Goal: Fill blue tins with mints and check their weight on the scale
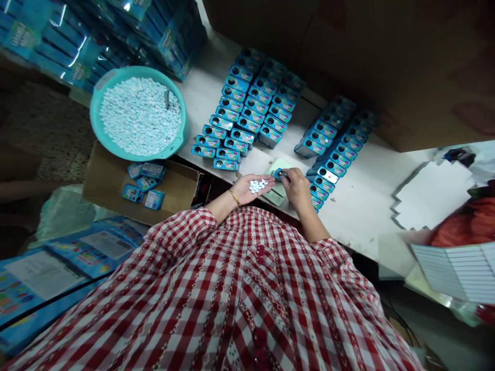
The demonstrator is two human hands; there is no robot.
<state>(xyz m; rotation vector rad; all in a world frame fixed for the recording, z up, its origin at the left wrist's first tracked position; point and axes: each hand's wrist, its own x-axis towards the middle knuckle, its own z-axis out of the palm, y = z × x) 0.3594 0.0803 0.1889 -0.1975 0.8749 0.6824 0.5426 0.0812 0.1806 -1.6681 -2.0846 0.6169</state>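
My left hand (247, 189) lies palm up with the fingers stretched out, and a small heap of white candies (256, 186) rests on it. Its fingertips reach to a small blue tin (277, 173) with a round hole in its top. That tin stands on a pale green weighing scale (277, 198), partly covered by my hands. My right hand (298, 188) is at the tin's right side, thumb and fingers pinched together at its top. What the pinch holds, if anything, is hidden. A turquoise basin (178, 150) full of the same white candies stands at the left, a scoop-like handle (166, 99) upright in it.
Rows of blue tins (231, 104) stand behind the scale, with more rows (335, 168) to the right on the white table (356, 216). A cardboard box (178, 188) holding several blue packs is below the basin. Wrapped blue packs (170, 41) are stacked at the back left.
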